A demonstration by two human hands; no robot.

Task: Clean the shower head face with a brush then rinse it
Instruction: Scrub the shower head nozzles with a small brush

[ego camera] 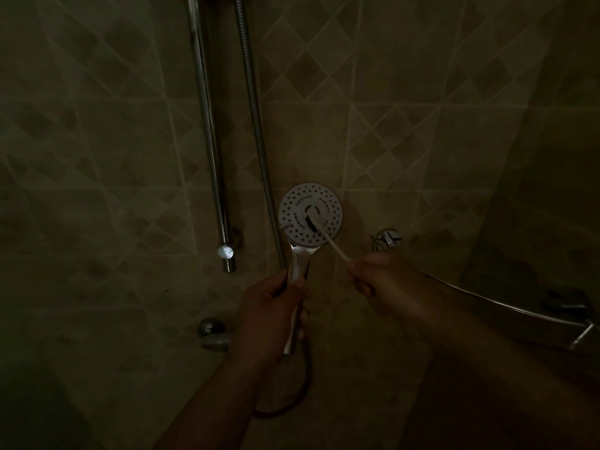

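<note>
**Brush on shower head face, both hands engaged**

Lighting very dim; detail limited. Left hand (271,315) is wrapped round the chrome handle of the shower head (310,216), fingers curled on the grip, holding it up in front of the tiled wall (113,141) with the round perforated face turned toward the camera. Right hand (386,280) pinches the near end of a thin pale-handled brush (328,240); fingers closed on the stick. Brush runs up and left from that hand, its dark bristle end lying on the face at about the centre, touching it. Hands are apart, left lower than right, with the handle and brush stick between them.

Hose (256,131) hangs down the wall just left of the head and loops below the left hand. Slide rail (209,131) stands left of the hose. A chrome fitting (386,238) sits on the wall right of the head; a spout (212,336) lower left; a curved chrome bar (506,303) toward the right edge. No water flow can be made out
</note>
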